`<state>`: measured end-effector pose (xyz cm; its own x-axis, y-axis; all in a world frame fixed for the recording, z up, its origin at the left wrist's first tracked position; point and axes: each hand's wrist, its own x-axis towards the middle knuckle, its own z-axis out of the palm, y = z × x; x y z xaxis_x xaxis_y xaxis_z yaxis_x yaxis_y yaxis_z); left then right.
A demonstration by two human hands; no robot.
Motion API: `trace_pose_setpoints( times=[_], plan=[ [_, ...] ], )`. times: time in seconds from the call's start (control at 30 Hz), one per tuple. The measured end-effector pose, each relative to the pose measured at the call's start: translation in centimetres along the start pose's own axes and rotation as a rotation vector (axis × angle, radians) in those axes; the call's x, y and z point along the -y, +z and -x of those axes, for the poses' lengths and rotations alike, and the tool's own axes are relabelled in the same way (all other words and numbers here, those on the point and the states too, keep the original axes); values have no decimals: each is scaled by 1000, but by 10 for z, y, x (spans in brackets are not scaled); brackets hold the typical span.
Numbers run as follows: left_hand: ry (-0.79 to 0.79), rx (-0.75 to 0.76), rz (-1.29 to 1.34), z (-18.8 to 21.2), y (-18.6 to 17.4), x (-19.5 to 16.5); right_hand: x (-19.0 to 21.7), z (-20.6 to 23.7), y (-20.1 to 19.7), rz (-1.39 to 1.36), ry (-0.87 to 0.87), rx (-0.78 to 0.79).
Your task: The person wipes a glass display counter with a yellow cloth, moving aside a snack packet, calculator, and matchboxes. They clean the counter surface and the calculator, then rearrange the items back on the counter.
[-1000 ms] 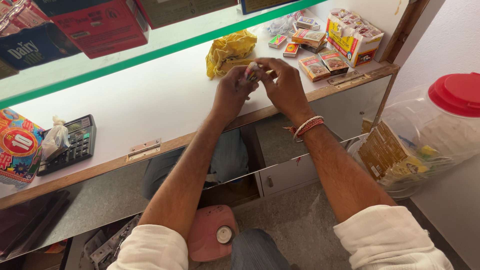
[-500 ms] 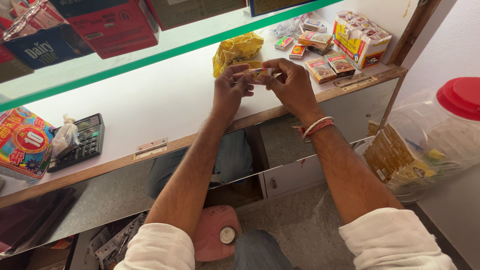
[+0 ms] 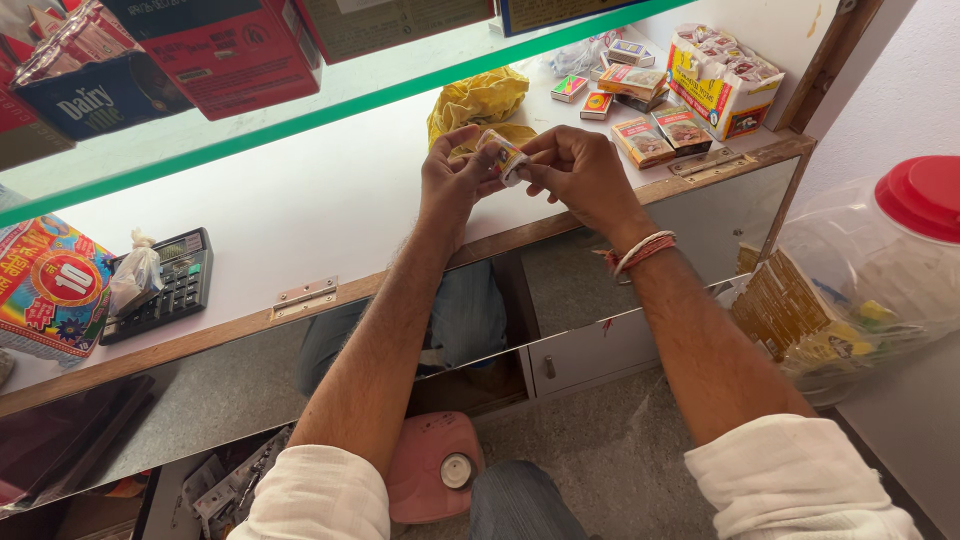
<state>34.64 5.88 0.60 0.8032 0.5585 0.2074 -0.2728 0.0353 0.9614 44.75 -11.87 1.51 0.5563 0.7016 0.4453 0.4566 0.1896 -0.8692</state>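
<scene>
Both hands meet above the far edge of the desk (image 3: 300, 210), pinching one small packet (image 3: 505, 157) between them. The left hand (image 3: 452, 180) grips the packet's near end with thumb and curled fingers; the right hand (image 3: 580, 172) pinches its other end with thumb and forefinger, the remaining fingers folded in. The packet is held in the air, tilted, just above the white desk top and not touching it. A red and white thread band (image 3: 640, 250) circles the right wrist, and both forearms come out of rolled white sleeves.

Just behind the hands lies a crumpled yellow bag (image 3: 480, 100). To its right, near the back corner, several small boxes (image 3: 660, 130) lie flat on the desk, and beside them stands an open carton (image 3: 722, 82) filled with small packs. A brass hinge (image 3: 305, 295) sits on the wooden front edge of the desk. Far to the left a black calculator (image 3: 165, 285) rests on the desk with a small knotted plastic bag (image 3: 132, 275) lying on it, and a bright printed box (image 3: 50, 290) is just beside that. A green-edged glass shelf (image 3: 330, 115) runs above, carrying red and blue cartons. At the right edge stands a clear plastic jar (image 3: 860, 290) with a red lid (image 3: 925, 195). Below, a pink round stool (image 3: 435, 465) stands on the floor.
</scene>
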Motion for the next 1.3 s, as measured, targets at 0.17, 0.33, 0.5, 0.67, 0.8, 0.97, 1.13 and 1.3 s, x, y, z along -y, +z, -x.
trace_pose_setpoints(
  times=[0.17,0.33,0.5,0.67,0.8,0.97,1.13,1.3],
  plan=[
    [24,93,-66,5,1,-3,2,0,4,169,-35,-30],
    [31,76,-131,4,1,-1,5,0,5,238,-107,-45],
    [56,221,-110,3,0,5,3,1,5,267,-26,-76],
    [132,109,-139,1,-2,10,-10,-3,5,330,-167,-135],
    [226,-51,-370,2,-3,11,-20,-5,8,438,-206,-238],
    [389,-158,-593,4,2,9,-23,-8,16,781,-150,-287],
    [448,-174,-686,3,9,8,-28,-35,0,1199,-19,-297],
    [443,-190,-718,4,8,9,-33,-69,-21,1421,-111,-274]
  ],
)
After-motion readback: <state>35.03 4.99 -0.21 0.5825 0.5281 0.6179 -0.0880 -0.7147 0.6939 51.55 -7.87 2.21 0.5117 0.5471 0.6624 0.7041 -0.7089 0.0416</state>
